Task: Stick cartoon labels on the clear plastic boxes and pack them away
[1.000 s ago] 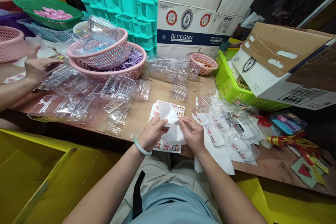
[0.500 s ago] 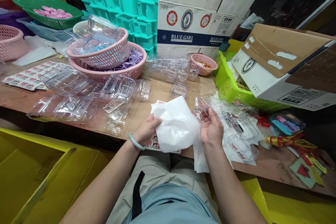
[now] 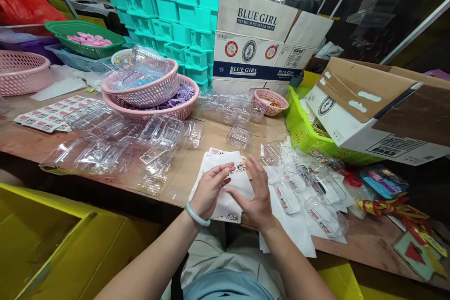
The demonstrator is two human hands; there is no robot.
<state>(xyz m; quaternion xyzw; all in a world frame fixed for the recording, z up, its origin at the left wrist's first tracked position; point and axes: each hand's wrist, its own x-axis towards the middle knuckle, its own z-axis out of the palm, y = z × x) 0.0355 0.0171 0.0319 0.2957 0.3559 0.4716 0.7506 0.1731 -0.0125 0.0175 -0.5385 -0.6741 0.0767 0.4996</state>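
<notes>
Over a stack of white paper and printed sticker sheets (image 3: 234,205) at the table's front edge, my two hands are close together. My left hand (image 3: 210,190), with a pale green bangle at its wrist, pinches the pink end of a sticker (image 3: 242,167) printed with cartoon cats. Beside it, my right hand (image 3: 256,194) has its fingers spread, thumb apart, and they are near the sticker's other end. A clear plastic box (image 3: 239,137) rests just beyond the sheets. To the right lie several clear boxes (image 3: 321,215) with similar stickers, on white papers (image 3: 290,239).
Stacked clear boxes (image 3: 161,131) cover the table's left. Behind them stand pink baskets (image 3: 151,112) with purple pieces, turquoise crates (image 3: 168,14) and a beer carton (image 3: 253,42). At right are a lime-green basket (image 3: 298,117) and a tilted carton (image 3: 355,103).
The white paper my left hand was holding now lies flat on the sheets. My right hand has left the clear boxes and moved left, fingers spread. The view has tilted up slightly.
</notes>
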